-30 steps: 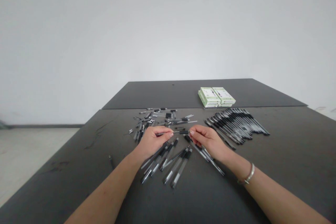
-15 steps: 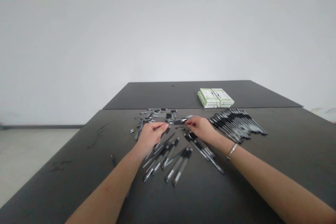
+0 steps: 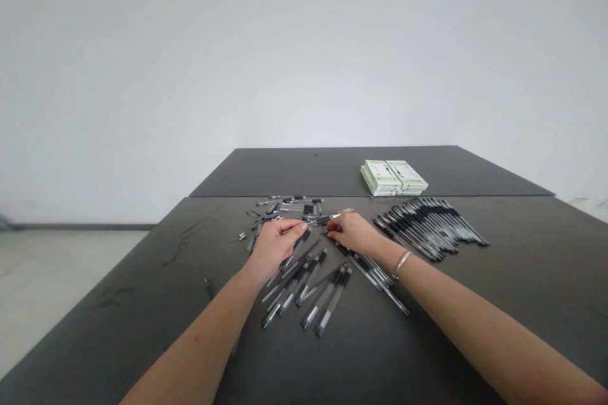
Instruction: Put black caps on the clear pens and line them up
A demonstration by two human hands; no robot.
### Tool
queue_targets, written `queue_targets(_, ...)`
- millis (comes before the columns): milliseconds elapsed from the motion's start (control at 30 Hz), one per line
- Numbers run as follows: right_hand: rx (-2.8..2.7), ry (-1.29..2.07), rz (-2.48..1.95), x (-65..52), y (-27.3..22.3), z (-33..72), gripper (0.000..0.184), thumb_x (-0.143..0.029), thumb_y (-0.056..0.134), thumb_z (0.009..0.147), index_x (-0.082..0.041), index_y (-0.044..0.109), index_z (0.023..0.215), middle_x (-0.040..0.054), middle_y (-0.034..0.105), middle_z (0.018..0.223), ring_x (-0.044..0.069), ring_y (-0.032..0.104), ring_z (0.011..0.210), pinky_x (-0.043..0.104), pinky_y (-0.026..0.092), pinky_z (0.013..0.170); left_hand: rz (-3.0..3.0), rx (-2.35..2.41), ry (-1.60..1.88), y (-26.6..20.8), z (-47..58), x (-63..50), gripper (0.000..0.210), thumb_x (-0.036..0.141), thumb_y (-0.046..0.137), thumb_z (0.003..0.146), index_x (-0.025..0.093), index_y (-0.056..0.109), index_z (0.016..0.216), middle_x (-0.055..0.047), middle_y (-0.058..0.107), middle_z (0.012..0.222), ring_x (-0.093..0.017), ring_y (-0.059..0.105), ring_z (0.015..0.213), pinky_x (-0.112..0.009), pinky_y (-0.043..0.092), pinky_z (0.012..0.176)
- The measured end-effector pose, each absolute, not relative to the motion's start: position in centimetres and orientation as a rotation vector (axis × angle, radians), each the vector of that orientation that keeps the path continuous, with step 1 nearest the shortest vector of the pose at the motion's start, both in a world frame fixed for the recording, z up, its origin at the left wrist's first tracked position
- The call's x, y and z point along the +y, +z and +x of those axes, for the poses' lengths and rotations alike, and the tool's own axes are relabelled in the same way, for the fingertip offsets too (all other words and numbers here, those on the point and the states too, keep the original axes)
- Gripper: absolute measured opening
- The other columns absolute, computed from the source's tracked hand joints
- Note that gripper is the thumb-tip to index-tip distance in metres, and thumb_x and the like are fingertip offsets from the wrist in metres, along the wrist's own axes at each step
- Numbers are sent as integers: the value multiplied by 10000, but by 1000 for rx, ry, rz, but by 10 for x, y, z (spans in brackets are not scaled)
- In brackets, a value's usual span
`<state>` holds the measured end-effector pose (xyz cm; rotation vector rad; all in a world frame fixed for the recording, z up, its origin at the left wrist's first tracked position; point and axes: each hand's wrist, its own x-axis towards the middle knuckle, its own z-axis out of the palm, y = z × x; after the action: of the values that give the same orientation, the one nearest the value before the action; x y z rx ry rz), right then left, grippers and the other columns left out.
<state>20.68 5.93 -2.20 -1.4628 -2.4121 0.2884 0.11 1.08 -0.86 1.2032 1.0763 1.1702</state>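
Observation:
Loose pens with clear barrels and black grips lie on the dark table between my forearms. My left hand is closed in a pinch above them, thumb against forefinger; whatever is in the pinch is too small to make out. Just to its right, my right hand is low on the table with bent fingers closed on a small pen cap, mostly hidden by the fingertips. More pens lie under and in front of the right wrist, which wears a bracelet.
Caps and pen parts are scattered beyond my left hand. On the right, a row of pens lies side by side. Green-and-white boxes are stacked at the back, near the seam between tabletops. One pen lies beside my left forearm.
My right hand has shifted left and slightly down, its fingertips coming onto the small cap that lay on the table. My left hand keeps its pinch in nearly the same place.

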Motion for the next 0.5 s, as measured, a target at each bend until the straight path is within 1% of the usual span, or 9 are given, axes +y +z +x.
queue_targets(133, -2359, 335, -1457, 57, -22, 207, 94, -234, 620, 761, -180, 696, 756, 68, 694, 791, 204, 632, 750, 275, 428, 689, 1220, 1074, 1172, -12, -1, 12, 356, 421, 753, 672, 99, 735, 823, 71, 409, 442, -22, 264, 352, -173, 162, 349)
queue_targets(233, -2268, 373, -1463, 52, -21, 211, 112, -244, 571, 805, -170, 649, 837, 55, 693, 791, 178, 629, 722, 263, 440, 663, 1235, 1063, 1181, -14, -3, 13, 347, 413, 744, 693, 102, 732, 847, 72, 399, 434, -25, 271, 353, -171, 174, 353)
queue_targets(300, -2146, 534, -1414, 44, -19, 216, 127, -259, 551, 827, -170, 601, 903, 38, 690, 797, 152, 625, 695, 246, 451, 634, 1231, 1050, 1186, -13, -3, 12, 340, 408, 744, 697, 101, 730, 841, 75, 385, 433, -24, 267, 358, -170, 182, 356)
queue_targets(400, -1796, 1017, -1171, 29, -13, 224, 182, -316, 618, 797, -170, 553, 884, 15, 662, 731, 138, 613, 657, 243, 462, 610, 1214, 1013, 1195, -12, -1, 10, 327, 399, 751, 694, 98, 728, 819, 78, 361, 445, -19, 254, 370, -168, 185, 362)
queue_targets(500, -1629, 1172, -1021, 12, -6, 231, 257, -347, 693, 753, -167, 579, 896, 0, 644, 696, 120, 584, 619, 247, 452, 609, 1214, 981, 1197, -12, -1, 9, 304, 385, 745, 709, 104, 728, 822, 78, 354, 457, -18, 252, 379, -168, 187, 371)
